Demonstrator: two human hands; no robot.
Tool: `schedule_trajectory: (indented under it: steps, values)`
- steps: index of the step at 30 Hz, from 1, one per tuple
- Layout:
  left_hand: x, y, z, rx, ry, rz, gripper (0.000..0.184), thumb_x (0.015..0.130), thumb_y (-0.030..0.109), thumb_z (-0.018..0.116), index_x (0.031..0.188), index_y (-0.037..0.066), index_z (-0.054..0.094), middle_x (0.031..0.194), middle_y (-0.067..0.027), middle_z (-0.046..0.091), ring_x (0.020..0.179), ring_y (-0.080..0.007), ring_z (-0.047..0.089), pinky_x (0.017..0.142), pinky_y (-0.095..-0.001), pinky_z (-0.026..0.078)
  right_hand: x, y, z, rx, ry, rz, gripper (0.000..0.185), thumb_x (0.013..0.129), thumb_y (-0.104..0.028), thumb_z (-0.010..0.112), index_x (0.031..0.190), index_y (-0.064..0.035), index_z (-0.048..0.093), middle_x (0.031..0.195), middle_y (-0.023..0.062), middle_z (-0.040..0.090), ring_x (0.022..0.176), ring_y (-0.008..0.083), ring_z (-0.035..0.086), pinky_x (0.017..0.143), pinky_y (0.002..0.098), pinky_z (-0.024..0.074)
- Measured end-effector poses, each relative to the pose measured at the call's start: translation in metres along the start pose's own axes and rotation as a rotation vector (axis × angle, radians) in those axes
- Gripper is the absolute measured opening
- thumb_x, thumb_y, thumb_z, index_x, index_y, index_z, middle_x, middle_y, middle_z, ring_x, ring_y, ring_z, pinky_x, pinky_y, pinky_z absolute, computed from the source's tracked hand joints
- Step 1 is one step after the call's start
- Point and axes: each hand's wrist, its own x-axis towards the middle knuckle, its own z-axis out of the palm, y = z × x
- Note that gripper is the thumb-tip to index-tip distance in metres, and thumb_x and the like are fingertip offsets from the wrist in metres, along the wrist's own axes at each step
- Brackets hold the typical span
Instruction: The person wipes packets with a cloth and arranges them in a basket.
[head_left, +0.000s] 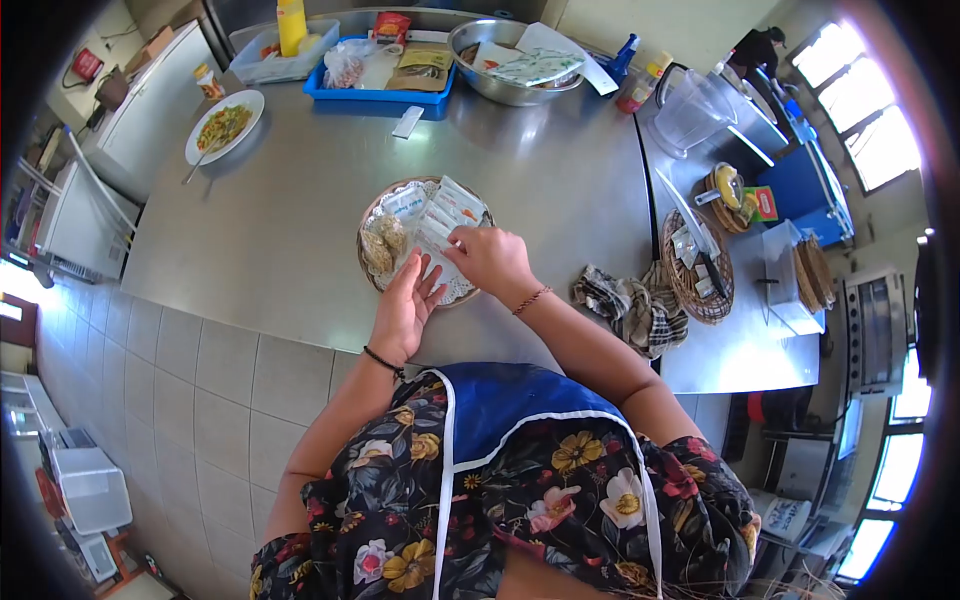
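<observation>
A round wicker basket (362,243) lined with a white paper doily (455,287) sits on the steel table in front of me. Several white paper sachets (455,205) lie along its right and far side, one of them with blue print. On the left of the doily rest light-brown, grainy-looking pieces (382,245). My right hand (492,260) reaches over the basket's right side, its fingers pinched at the edge of a white sachet. Beside the near rim my left hand (402,308) is open, palm turned inward, fingertips over the doily.
Behind stand a plate of food (250,100) with a spoon, a blue tray (380,97) of packets and a steel bowl (530,92). On the right are a crumpled checked cloth (640,310), another wicker basket (690,300) with a knife, and a clear jug (690,110). A person (762,50) is in the background.
</observation>
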Motion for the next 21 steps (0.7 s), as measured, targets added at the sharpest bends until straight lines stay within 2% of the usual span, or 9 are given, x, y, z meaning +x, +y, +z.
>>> schedule_trajectory:
  steps: [3, 6, 12, 14, 16, 18, 19, 21]
  values:
    - [0.019, 0.000, -0.009, 0.000, -0.004, -0.058, 0.048, 0.097, 0.036, 0.061, 0.135, 0.009, 0.050, 0.124, -0.0018, 0.057, 0.112, -0.0172, 0.057, 0.098, -0.0367, 0.049, 0.002, -0.006, 0.009, -0.035, 0.032, -0.012, 0.024, 0.086, -0.037, 0.066, 0.097, -0.0160, 0.066, 0.077, 0.0078, 0.071, 0.073, 0.0275, 0.071, 0.061, 0.0415, 0.0545]
    - [0.031, 0.001, -0.017, -0.028, -0.070, -0.117, 0.046, 0.097, 0.036, 0.061, 0.134, 0.011, 0.051, 0.124, -0.0010, 0.057, 0.111, -0.0167, 0.058, 0.098, -0.0363, 0.050, 0.001, -0.003, 0.018, -0.056, 0.067, -0.038, 0.024, 0.087, -0.035, 0.064, 0.097, -0.0138, 0.063, 0.074, 0.0103, 0.069, 0.070, 0.0300, 0.070, 0.059, 0.0437, 0.0532]
    - [0.028, 0.007, -0.010, 0.014, -0.105, -0.113, 0.051, 0.097, 0.036, 0.061, 0.138, 0.010, 0.046, 0.128, -0.0033, 0.055, 0.114, -0.0186, 0.056, 0.098, -0.0365, 0.049, -0.009, -0.003, 0.009, 0.007, 0.123, -0.015, 0.023, 0.086, -0.033, 0.065, 0.098, -0.0132, 0.063, 0.077, 0.0103, 0.070, 0.072, 0.0308, 0.070, 0.060, 0.0439, 0.0531]
    - [0.031, 0.003, -0.016, 0.055, -0.111, -0.086, 0.053, 0.098, 0.038, 0.058, 0.141, 0.010, 0.044, 0.138, -0.0044, 0.051, 0.119, -0.0199, 0.054, 0.102, -0.0386, 0.045, -0.016, 0.000, 0.006, 0.048, 0.159, -0.012, 0.024, 0.086, -0.034, 0.065, 0.098, -0.0132, 0.063, 0.079, 0.0104, 0.070, 0.074, 0.0308, 0.070, 0.063, 0.0439, 0.0534]
    - [0.029, 0.003, -0.017, 0.082, -0.134, -0.073, 0.055, 0.098, 0.039, 0.057, 0.142, 0.009, 0.043, 0.139, -0.0048, 0.050, 0.123, -0.0200, 0.052, 0.104, -0.0389, 0.042, -0.023, 0.005, 0.010, 0.090, 0.180, 0.010, 0.024, 0.086, -0.034, 0.065, 0.100, -0.0138, 0.063, 0.084, 0.0104, 0.070, 0.076, 0.0308, 0.070, 0.066, 0.0442, 0.0540]
    - [0.025, 0.003, -0.013, 0.144, -0.108, -0.047, 0.059, 0.099, 0.040, 0.056, 0.145, 0.009, 0.039, 0.144, -0.0062, 0.046, 0.128, -0.0209, 0.049, 0.105, -0.0384, 0.041, -0.033, 0.011, 0.008, 0.114, 0.235, -0.001, 0.024, 0.086, -0.033, 0.065, 0.099, -0.0138, 0.064, 0.085, 0.0097, 0.070, 0.077, 0.0308, 0.070, 0.066, 0.0443, 0.0542]
    - [0.024, 0.003, -0.014, 0.136, -0.131, -0.056, 0.062, 0.100, 0.037, 0.054, 0.152, 0.012, 0.031, 0.157, -0.0049, 0.031, 0.134, -0.0205, 0.043, 0.108, -0.0389, 0.037, -0.041, 0.015, 0.000, 0.139, 0.238, 0.017, 0.023, 0.086, -0.033, 0.065, 0.098, -0.0135, 0.065, 0.086, 0.0093, 0.070, 0.077, 0.0307, 0.069, 0.066, 0.0441, 0.0542]
    - [0.016, 0.003, -0.009, 0.193, -0.136, -0.007, 0.065, 0.101, 0.037, 0.051, 0.155, 0.012, 0.024, 0.161, -0.0072, 0.020, 0.139, -0.0249, 0.036, 0.110, -0.0403, 0.034, -0.055, 0.023, -0.015, 0.197, 0.230, 0.030, 0.023, 0.086, -0.033, 0.065, 0.097, -0.0130, 0.066, 0.087, 0.0083, 0.070, 0.077, 0.0307, 0.069, 0.066, 0.0438, 0.0543]
